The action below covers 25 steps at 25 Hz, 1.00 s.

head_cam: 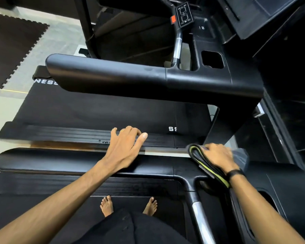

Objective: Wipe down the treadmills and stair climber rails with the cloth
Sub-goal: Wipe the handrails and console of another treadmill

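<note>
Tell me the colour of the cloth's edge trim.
Yellow-green trim on a dark cloth, seen in the head view.

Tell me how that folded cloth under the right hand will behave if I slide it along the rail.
The cloth looks soft and floppy: its folded layers droop over the near rail. It probably glides easily on that smooth surface. The layers may shift apart unless the right hand presses them flat.

cloth (210,166) partly hidden under right hand (218,158), motion-blurred beyond it, console (253,13) cut off at top edge

Head view — steeply downward, close over handrail (77,162)
</note>
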Each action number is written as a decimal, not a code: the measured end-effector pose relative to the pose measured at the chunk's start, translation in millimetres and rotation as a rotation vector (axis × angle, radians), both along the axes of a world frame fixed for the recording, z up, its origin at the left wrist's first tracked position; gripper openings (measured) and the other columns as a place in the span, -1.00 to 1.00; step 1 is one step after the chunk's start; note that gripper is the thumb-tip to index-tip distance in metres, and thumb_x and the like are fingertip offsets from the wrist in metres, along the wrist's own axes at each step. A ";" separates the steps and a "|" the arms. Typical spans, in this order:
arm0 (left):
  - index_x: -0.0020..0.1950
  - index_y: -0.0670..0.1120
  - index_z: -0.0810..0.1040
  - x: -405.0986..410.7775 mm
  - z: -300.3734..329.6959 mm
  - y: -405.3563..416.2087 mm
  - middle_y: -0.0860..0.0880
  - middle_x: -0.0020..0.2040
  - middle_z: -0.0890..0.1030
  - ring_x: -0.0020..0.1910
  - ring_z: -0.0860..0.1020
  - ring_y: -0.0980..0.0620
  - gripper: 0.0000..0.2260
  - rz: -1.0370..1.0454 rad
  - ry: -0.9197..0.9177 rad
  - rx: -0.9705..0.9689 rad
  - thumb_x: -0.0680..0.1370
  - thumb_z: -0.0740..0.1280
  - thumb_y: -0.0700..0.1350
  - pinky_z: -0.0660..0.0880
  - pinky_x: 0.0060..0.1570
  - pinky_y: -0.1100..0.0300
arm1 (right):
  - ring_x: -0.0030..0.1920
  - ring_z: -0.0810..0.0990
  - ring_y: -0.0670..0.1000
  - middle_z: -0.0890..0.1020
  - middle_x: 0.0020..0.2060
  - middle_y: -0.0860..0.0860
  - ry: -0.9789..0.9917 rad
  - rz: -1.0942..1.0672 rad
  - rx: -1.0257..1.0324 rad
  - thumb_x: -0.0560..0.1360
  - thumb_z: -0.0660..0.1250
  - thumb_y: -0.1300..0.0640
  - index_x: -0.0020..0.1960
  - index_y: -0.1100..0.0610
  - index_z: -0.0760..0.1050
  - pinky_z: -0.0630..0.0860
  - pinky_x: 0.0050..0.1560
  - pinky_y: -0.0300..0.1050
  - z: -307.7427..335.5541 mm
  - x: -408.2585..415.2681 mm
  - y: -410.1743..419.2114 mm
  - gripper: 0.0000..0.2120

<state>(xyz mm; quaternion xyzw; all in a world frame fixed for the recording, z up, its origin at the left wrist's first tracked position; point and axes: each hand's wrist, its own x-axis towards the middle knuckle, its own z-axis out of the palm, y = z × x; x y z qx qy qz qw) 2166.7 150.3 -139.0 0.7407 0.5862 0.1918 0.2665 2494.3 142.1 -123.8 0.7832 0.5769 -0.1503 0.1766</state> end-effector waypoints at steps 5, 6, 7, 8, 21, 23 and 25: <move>0.03 -0.01 0.50 -1.3 -4.4 -3.0 0.10 -0.08 0.53 0.00 0.52 0.03 -0.74 0.021 0.050 -0.049 0.66 0.14 0.12 0.16 0.40 -0.10 | 0.10 0.53 0.19 0.65 0.04 0.12 -0.256 0.019 0.205 0.58 0.00 -0.33 0.13 0.06 0.62 0.35 0.13 0.09 -3.4 -71.1 -35.4 -0.40; 0.03 -0.01 0.51 2.7 -4.1 -3.3 0.11 -0.08 0.53 -0.01 0.52 0.03 -0.77 0.006 0.057 -0.047 0.66 0.17 0.10 0.16 0.40 -0.10 | 0.10 0.54 0.18 0.65 0.03 0.10 -0.202 0.078 0.209 0.57 0.00 -0.34 0.10 0.05 0.61 0.35 0.11 0.09 -7.3 -93.6 -31.0 -0.42; 0.04 -0.01 0.51 7.8 -3.0 -2.9 0.11 -0.07 0.53 0.00 0.53 0.04 -0.78 -0.015 0.064 -0.042 0.65 0.18 0.09 0.16 0.40 -0.09 | 0.12 0.54 0.18 0.66 0.04 0.09 -0.134 0.140 0.197 0.56 0.00 -0.35 0.10 0.03 0.61 0.36 0.12 0.09 -11.1 -112.4 -22.1 -0.42; 0.05 -0.01 0.52 13.7 -1.5 -2.1 0.11 -0.05 0.53 0.04 0.53 0.04 -0.79 -0.040 0.067 -0.037 0.65 0.18 0.09 0.15 0.40 -0.07 | 0.15 0.55 0.18 0.67 0.07 0.08 -0.043 0.176 0.152 0.55 0.01 -0.37 0.11 0.02 0.62 0.36 0.14 0.09 -15.4 -124.9 -9.1 -0.41; 0.05 0.00 0.52 75.3 -2.8 10.2 0.09 0.01 0.56 0.09 0.53 0.03 -0.79 -0.238 0.032 -0.069 0.64 0.19 0.10 0.15 0.36 -0.03 | 0.21 0.50 0.21 0.65 0.14 0.15 -0.298 -0.235 0.268 0.57 0.08 -0.32 0.18 0.11 0.63 0.32 0.23 0.07 -1.6 36.1 -34.6 -0.41; 0.05 0.01 0.52 84.5 -5.8 9.4 0.09 0.02 0.57 0.11 0.54 0.05 -0.79 -0.273 0.004 -0.071 0.65 0.19 0.10 0.13 0.36 -0.01 | 0.15 0.51 0.20 0.64 0.09 0.14 -0.321 -0.181 0.271 0.56 0.07 -0.31 0.13 0.10 0.63 0.36 0.16 0.07 -2.3 -16.8 -40.9 -0.43; 0.05 0.00 0.53 96.8 -5.5 10.2 0.09 0.02 0.57 0.12 0.53 0.04 -0.78 -0.319 -0.008 -0.083 0.65 0.17 0.10 0.14 0.34 0.00 | 0.10 0.52 0.20 0.64 0.04 0.12 -0.197 -0.072 0.288 0.56 0.07 -0.25 0.11 0.07 0.60 0.35 0.10 0.08 -2.9 -67.4 -36.8 -0.50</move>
